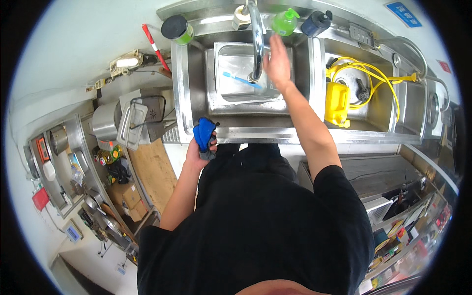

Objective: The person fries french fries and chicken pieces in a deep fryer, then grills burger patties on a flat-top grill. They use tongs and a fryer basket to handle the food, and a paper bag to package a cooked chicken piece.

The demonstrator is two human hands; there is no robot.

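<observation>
My left hand is closed around a bunched blue and grey cloth, just in front of the sink's front rim. My right hand reaches over the left basin with its fingers extended, a little blurred, and holds nothing visible. Its fingertips are just below a green pump bottle on the back ledge; whether they touch is unclear. Beside that hand, the chrome faucet arches over a rectangular metal pan. A blue stick-like tool lies in the pan.
A yellow jug and a coiled yellow hose lie in the right basin. A dark pump bottle and a black-lidded jar stand on the sink's back ledge. At left, a metal lid leans beside a large pot.
</observation>
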